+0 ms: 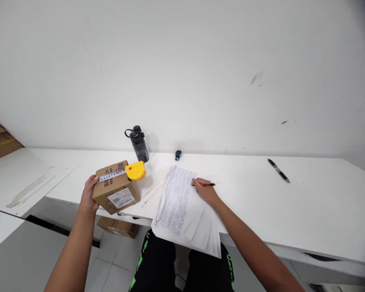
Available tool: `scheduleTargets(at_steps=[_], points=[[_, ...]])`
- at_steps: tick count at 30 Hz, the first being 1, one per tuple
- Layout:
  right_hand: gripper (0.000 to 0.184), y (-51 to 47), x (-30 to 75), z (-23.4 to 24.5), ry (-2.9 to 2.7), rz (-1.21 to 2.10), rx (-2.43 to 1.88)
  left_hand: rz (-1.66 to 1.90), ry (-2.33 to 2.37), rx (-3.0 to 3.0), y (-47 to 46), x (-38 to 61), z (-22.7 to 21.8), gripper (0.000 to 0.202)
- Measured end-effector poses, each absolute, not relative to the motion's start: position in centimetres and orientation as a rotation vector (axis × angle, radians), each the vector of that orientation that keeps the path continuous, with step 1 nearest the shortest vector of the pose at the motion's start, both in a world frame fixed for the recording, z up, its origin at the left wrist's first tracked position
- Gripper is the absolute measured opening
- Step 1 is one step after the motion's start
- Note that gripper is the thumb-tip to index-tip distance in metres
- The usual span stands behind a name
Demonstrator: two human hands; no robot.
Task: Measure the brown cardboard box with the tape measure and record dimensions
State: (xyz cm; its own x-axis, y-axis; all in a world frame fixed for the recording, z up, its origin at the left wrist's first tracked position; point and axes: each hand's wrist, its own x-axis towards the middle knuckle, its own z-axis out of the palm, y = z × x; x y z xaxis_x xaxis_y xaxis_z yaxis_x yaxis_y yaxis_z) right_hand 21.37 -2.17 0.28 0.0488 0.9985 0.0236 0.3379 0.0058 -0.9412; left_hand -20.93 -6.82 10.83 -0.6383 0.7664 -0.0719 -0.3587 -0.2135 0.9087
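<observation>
My left hand [89,194] grips the left end of a small brown cardboard box [115,186], held tilted at the table's front edge. A white shipping label [121,198] faces me. Across its top lies the pulled-out, numbered blade [112,175] of a yellow tape measure [136,171], its end at my left fingers. The yellow case sits by the box's right end. In my right hand [205,190] is a red pen [208,184], its tip hidden by my fingers. That hand rests on a stack of papers [177,198] covered with dense writing, which overhangs the table edge.
Behind the box stands a dark water bottle [139,145]. A small blue-and-black watch-like item [178,155] lies near the wall. A black-and-grey pen [278,170] is on the white table [261,211] at right. Another cardboard box [117,227] sits below the table, another [1,140] far left.
</observation>
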Motion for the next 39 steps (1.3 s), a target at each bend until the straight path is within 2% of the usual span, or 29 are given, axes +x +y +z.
scheduleTargets(at_steps=[39], points=[[0.039, -2.2, 21.7, -0.3, -1.390, 0.886, -1.525, 1.957, 1.263, 0.522, -7.4, -20.0, 11.2, 0.027]])
